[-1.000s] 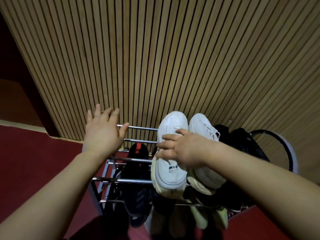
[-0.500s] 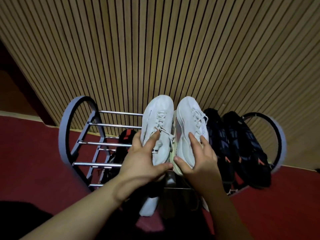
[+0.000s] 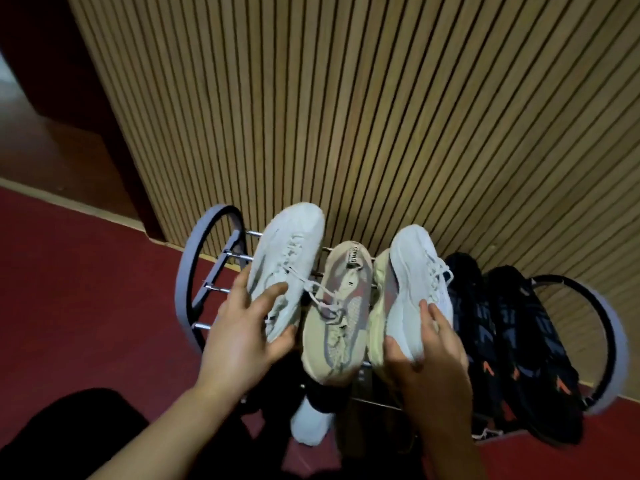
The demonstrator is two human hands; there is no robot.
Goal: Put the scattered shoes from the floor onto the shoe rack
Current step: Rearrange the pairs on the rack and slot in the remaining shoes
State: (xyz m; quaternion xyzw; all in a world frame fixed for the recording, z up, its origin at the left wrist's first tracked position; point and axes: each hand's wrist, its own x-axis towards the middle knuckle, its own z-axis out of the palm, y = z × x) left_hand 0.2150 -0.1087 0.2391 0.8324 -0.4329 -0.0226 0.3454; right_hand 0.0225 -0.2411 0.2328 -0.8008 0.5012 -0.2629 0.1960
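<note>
A metal shoe rack [image 3: 194, 282] with grey round ends stands against the slatted wall. My left hand [image 3: 242, 334] grips the heel of a white sneaker [image 3: 287, 258] at the rack's left part. My right hand [image 3: 426, 348] grips the heel of a second white sneaker [image 3: 415, 282], tilted on its side with the yellowish sole facing left. Between them a beige sneaker [image 3: 337, 317] lies on the top bars. Two black sneakers [image 3: 512, 341] with orange marks sit at the rack's right end.
The wooden slatted wall [image 3: 346, 116] rises right behind the rack. Red floor [image 3: 86, 289] spreads to the left. The toe of a pale shoe [image 3: 310, 424] shows on a lower level beneath the beige sneaker. A dark doorway [image 3: 41, 98] opens at the far left.
The two white sneakers were side by side; my hands have drawn them apart, the left one going left and the right one right, uncovering the beige sneaker between them.
</note>
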